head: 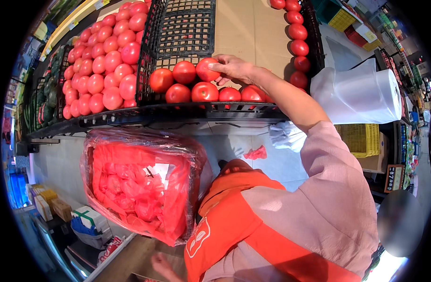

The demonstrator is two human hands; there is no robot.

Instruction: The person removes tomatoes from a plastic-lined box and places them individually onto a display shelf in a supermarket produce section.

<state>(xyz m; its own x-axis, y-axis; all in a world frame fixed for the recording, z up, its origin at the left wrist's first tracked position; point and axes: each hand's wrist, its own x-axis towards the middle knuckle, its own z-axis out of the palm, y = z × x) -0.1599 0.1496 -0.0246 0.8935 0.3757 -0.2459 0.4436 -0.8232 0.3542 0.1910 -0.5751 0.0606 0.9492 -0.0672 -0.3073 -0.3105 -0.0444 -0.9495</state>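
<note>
My right hand [229,69] reaches over the front of a black plastic crate [215,106]. Thumb and fingers are around a red tomato [205,67], which is in line with two more tomatoes to its left. Along the crate's front wall runs a row of tomatoes, one of them being this tomato [205,91] just below my fingers. My left hand [162,265] hangs low at the bottom edge of the view, blurred, beside my orange apron [226,225]; its fingers are not clear.
Pinker tomatoes [104,70] are heaped left of the crate's wall. Cardboard [250,31] lines the crate, with more tomatoes [297,31] along its right side. A plastic-wrapped box [141,137] below holds red-bagged tomatoes [131,187]. A plastic bag roll [363,93] stands at right.
</note>
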